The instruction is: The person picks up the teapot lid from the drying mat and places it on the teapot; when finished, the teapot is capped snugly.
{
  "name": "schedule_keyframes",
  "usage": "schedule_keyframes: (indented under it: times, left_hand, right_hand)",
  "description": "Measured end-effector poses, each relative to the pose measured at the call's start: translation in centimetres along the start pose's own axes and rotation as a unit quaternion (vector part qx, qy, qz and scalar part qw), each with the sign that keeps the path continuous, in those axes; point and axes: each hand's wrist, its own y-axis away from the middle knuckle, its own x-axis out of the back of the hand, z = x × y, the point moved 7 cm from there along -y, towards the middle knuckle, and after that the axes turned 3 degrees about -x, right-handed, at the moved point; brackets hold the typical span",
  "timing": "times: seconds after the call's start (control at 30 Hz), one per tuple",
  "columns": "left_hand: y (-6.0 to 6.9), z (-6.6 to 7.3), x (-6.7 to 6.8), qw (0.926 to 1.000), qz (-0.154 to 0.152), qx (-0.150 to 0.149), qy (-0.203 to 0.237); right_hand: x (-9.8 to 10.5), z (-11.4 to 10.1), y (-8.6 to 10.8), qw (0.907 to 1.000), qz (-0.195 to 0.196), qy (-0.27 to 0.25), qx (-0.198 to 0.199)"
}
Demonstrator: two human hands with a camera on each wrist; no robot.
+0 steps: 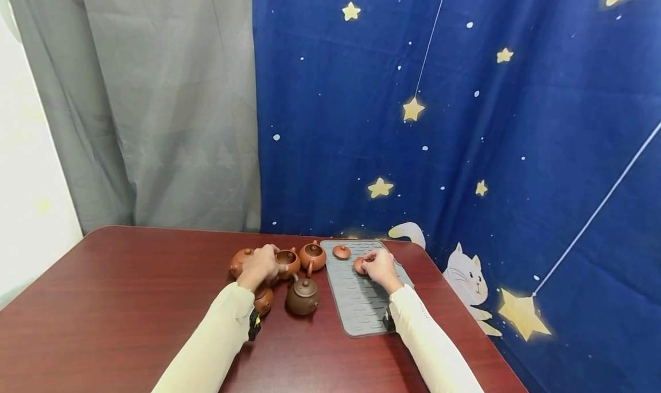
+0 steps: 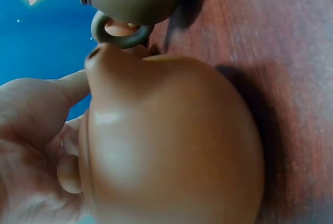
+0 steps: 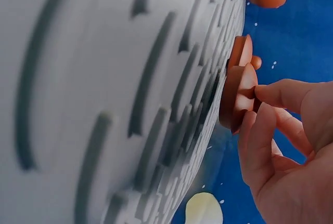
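On the left, my left hand reaches over the teapots and grips the side of a lidless orange-brown clay teapot. In the left wrist view, a lidded clay teapot stands in front of the left hand and hides its grip. Over the grey mat, my right hand pinches a small clay teapot lid by its knob. That lid is at or just above the mat; I cannot tell whether it touches. A second lid lies on the mat farther back.
Another lidless orange-brown teapot stands by the mat's left edge. A dark brown lidded teapot is nearer me. Lidded orange-brown teapots stand under and beside the left arm. The reddish wooden table ends at curtains behind.
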Motion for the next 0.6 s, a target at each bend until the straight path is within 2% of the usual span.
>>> schedule_keyframes:
  times: [0.2, 0.6]
  left_hand:
    - [-0.2, -0.1, 0.1, 1.0000, -0.001, 0.000, -0.004]
    - [0.1, -0.1, 0.3, 0.9999, 0.005, -0.007, -0.006]
  right_hand:
    - [-0.3, -1.8, 0.5, 0.9988, 0.011, -0.011, 0.046]
    - [-1.6, -5.5, 1.4, 0.9964, 0.027, -0.051, 0.061]
